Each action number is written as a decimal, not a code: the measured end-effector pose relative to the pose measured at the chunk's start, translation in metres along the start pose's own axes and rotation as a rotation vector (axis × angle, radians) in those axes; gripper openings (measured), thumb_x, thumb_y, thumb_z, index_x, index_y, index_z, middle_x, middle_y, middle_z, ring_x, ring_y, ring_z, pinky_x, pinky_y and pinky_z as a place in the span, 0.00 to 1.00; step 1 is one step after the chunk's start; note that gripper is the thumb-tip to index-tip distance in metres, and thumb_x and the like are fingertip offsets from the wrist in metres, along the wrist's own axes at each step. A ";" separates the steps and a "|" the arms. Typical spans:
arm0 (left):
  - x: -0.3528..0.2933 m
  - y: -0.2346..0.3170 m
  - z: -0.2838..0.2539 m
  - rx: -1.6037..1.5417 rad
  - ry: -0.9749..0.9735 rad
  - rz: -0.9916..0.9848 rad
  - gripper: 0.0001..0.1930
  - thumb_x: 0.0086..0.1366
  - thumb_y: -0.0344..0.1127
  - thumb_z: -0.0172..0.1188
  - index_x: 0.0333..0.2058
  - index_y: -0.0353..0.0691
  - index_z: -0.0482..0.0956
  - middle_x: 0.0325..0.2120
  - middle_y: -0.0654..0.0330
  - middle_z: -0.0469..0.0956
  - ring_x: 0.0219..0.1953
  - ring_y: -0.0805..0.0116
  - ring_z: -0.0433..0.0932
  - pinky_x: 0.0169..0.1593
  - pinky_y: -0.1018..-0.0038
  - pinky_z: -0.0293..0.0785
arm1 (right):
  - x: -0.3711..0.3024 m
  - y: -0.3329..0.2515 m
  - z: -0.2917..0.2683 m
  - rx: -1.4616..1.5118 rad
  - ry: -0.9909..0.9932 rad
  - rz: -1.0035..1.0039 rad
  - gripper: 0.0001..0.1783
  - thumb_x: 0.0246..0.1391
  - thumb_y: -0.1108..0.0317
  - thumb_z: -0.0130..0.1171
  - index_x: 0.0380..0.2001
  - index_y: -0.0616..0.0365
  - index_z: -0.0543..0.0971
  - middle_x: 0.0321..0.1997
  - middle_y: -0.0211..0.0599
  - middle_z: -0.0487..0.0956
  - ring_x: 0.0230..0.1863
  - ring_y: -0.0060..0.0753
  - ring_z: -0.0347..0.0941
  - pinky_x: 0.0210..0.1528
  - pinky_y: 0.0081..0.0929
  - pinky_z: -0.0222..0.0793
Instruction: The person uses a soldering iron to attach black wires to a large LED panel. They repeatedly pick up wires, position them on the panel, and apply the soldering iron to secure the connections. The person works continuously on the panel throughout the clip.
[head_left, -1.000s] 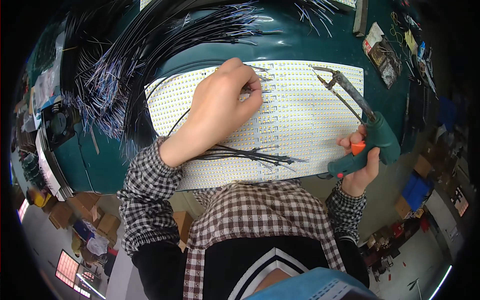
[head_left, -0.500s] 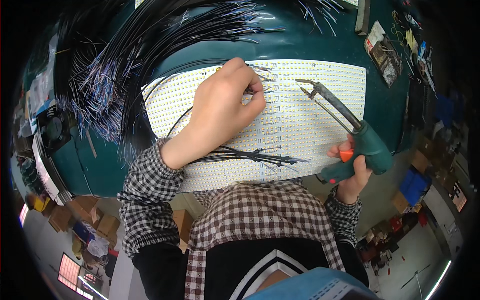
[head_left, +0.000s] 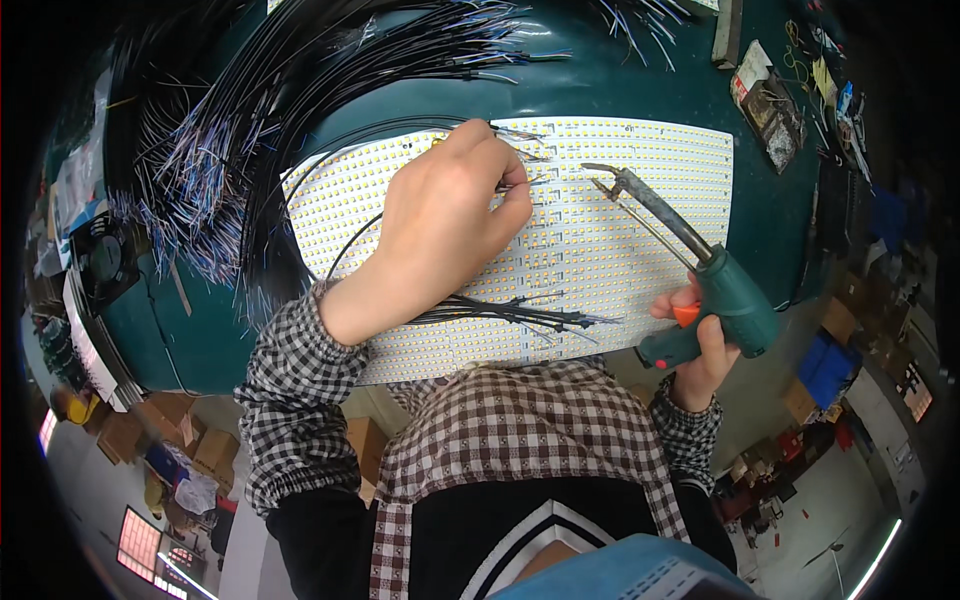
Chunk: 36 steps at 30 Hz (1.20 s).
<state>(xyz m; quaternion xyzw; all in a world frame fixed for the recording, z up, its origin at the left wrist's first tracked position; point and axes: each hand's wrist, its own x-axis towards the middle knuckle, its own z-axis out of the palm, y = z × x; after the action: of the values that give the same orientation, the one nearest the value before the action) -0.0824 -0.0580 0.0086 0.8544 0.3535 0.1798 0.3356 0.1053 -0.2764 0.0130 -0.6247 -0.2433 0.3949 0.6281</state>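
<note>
A white LED board (head_left: pixel 660 215), covered with rows of small yellow chips, lies on the bench before me. My left hand (head_left: pixel 440 215) rests over its middle, thumb and forefinger pinched on a thin black cable (head_left: pixel 356 240) whose bared end reaches the board's centre strip. Other cable ends lie on that strip just beyond the fingers. My right hand (head_left: pixel 710 365) grips a green soldering gun (head_left: pixel 742 300) with an orange trigger. Its tip points left over the board, a short way right of the pinched cable end. More loose black cables (head_left: pixel 500 311) lie across the board's near part.
Big bundles of black cables with blue and white ends (head_left: pixel 400 50) cover the bench's far left. A dirty solder-stained box (head_left: pixel 775 120) sits at the far right beside scraps. A small black fan (head_left: pixel 100 255) stands at the left edge. Cardboard boxes (head_left: pixel 215 455) are on the floor.
The soldering gun has shifted slightly left, its tip closer to my left fingers. My left hand keeps its pinch almost in place.
</note>
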 end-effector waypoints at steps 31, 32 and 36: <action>-0.003 -0.009 -0.008 -0.096 -0.046 -0.004 0.05 0.48 0.27 0.61 0.24 0.36 0.74 0.25 0.55 0.73 0.27 0.54 0.74 0.30 0.64 0.70 | -0.011 -0.001 0.012 -0.150 -0.095 0.020 0.23 0.55 0.65 0.56 0.48 0.74 0.70 0.35 0.45 0.76 0.34 0.40 0.76 0.38 0.38 0.76; -0.003 -0.009 -0.008 -0.096 -0.048 -0.007 0.05 0.48 0.27 0.61 0.24 0.36 0.74 0.25 0.55 0.73 0.27 0.54 0.74 0.30 0.64 0.70 | -0.012 -0.001 0.012 -0.154 -0.093 0.027 0.23 0.55 0.65 0.56 0.48 0.73 0.70 0.35 0.46 0.76 0.34 0.40 0.76 0.38 0.38 0.76; -0.004 -0.009 -0.009 -0.097 -0.057 -0.027 0.05 0.48 0.27 0.61 0.24 0.36 0.74 0.26 0.55 0.73 0.27 0.53 0.74 0.31 0.64 0.70 | -0.013 -0.001 0.013 -0.145 -0.113 0.029 0.22 0.54 0.67 0.57 0.47 0.73 0.71 0.35 0.46 0.77 0.34 0.41 0.76 0.39 0.38 0.76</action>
<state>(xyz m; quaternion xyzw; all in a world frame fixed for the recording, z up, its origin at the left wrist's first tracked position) -0.0943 -0.0519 0.0088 0.8370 0.3462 0.1676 0.3892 0.0871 -0.2792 0.0175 -0.6488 -0.2974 0.4197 0.5608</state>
